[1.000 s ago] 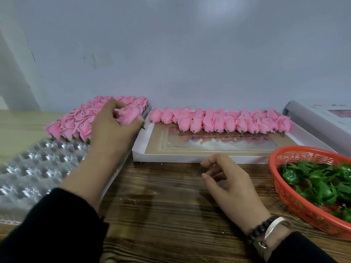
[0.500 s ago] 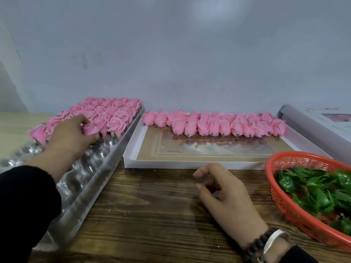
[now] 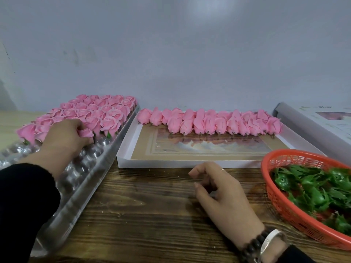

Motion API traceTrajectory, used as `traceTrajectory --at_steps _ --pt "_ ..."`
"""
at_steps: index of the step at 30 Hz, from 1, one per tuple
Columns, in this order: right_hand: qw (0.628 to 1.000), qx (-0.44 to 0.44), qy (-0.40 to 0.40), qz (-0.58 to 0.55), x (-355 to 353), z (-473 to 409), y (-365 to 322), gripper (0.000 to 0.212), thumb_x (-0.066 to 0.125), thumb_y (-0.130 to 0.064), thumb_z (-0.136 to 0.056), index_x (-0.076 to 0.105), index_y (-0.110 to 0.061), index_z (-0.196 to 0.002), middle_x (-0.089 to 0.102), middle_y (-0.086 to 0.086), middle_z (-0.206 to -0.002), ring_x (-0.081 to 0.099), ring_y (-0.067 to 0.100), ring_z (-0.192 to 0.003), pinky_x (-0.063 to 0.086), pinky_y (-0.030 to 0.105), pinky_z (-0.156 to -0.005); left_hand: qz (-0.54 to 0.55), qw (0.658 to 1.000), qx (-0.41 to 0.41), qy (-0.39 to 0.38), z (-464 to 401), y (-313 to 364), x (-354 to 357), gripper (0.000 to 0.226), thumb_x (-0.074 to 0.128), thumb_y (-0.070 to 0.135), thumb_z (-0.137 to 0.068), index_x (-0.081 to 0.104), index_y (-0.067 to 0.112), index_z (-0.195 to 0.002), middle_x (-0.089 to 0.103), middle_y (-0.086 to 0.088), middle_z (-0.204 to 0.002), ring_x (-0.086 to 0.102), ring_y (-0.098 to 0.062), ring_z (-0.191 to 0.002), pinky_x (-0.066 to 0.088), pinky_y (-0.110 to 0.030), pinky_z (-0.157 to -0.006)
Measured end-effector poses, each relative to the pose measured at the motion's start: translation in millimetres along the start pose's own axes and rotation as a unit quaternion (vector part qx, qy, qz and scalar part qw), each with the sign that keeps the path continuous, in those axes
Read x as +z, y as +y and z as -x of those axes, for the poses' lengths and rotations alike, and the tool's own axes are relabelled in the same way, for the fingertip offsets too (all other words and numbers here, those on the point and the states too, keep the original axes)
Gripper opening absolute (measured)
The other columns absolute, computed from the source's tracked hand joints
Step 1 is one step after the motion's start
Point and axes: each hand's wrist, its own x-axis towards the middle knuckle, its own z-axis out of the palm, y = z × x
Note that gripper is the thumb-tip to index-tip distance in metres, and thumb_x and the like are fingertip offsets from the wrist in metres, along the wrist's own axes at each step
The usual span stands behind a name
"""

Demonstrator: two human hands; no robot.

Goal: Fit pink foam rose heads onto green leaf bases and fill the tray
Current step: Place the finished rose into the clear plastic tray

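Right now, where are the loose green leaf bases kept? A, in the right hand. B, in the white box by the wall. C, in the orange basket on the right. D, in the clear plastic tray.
C: the green leaf bases lie heaped in the orange basket, while the right hand holds nothing.

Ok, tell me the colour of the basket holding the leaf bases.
Orange-red basket, seen in the head view.

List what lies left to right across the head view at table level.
Clear plastic tray with the left hand setting a rose → white box of rose heads → right hand → orange basket of leaf bases.
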Motion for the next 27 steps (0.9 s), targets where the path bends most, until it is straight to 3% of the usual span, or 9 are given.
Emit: traceTrajectory --at_steps 7,10,14,19,22,27 --pt "1.0 0.005 -0.011 -0.003 -0.6 0.1 -0.7 0.031 0.059 0.004 -0.078 0.059 -0.025 -0.089 0.053 -0.036 -0.082 0.053 -0.006 -0.076 0.036 0.004 -0.065 -0.011 1.0 0.008 0.018 4.0 1.8 3.5 0.019 0.071 0.003 -0.077 0.054 0.005 -0.084 0.052 -0.014 -0.081 0.048 -0.028 -0.075 0.033 -0.032 -0.064" --pt "1.0 0.012 -0.01 -0.004 -1.2 0.0 -0.1 0.033 0.059 0.004 -0.078 0.058 -0.027 -0.087 0.054 -0.024 -0.072 0.053 -0.005 -0.073 0.036 0.003 -0.066 -0.049 0.999 0.014 0.012 5.8 4.2 6.4 0.013 0.064 0.006 -0.082 0.054 0.0 -0.089 0.056 -0.022 -0.091 0.053 -0.035 -0.086 0.039 -0.038 -0.07" --pt "1.0 0.02 -0.019 -0.006 -0.5 -0.5 1.1 0.033 0.058 0.002 -0.079 0.055 -0.03 -0.086 0.059 -0.016 -0.085 0.053 -0.005 -0.08 0.036 0.004 -0.068 -0.07 0.997 0.024 0.005 9.2 4.5 7.7 0.011 0.057 0.01 -0.087 0.05 0.002 -0.087 0.058 -0.024 -0.092 0.047 -0.029 -0.079 0.038 -0.036 -0.069" --pt "0.999 0.036 -0.009 -0.019 0.3 -1.1 6.2 0.035 0.058 0.001 -0.079 0.055 -0.033 -0.082 0.062 -0.014 -0.087 0.055 0.0 -0.081 0.037 0.006 -0.067 -0.171 0.984 0.037 -0.027 17.3 9.9 -3.0 0.033 0.058 0.022 -0.087 0.048 0.003 -0.112 0.059 -0.023 -0.105 0.055 -0.036 -0.094 0.048 -0.043 -0.078" --pt "0.999 0.039 -0.006 -0.023 0.1 -1.2 7.9 0.034 0.058 0.001 -0.08 0.055 -0.033 -0.082 0.063 -0.014 -0.087 0.056 0.001 -0.082 0.038 0.007 -0.066 -0.242 0.969 0.053 0.01 24.7 19.7 -11.6 0.048 0.061 0.032 -0.084 0.046 0.009 -0.123 0.056 -0.023 -0.108 0.055 -0.037 -0.097 0.045 -0.041 -0.075" --pt "0.998 0.048 0.021 -0.033 -0.8 -2.7 8.0 0.03 0.057 0.0 -0.081 0.058 -0.03 -0.081 0.063 -0.014 -0.081 0.058 0.004 -0.074 0.04 0.011 -0.063 -0.088 0.989 0.094 0.071 28.6 47.8 -16.3 0.033 0.06 0.023 -0.085 0.058 0.006 -0.113 0.055 -0.021 -0.108 0.057 -0.036 -0.088 0.044 -0.04 -0.079"
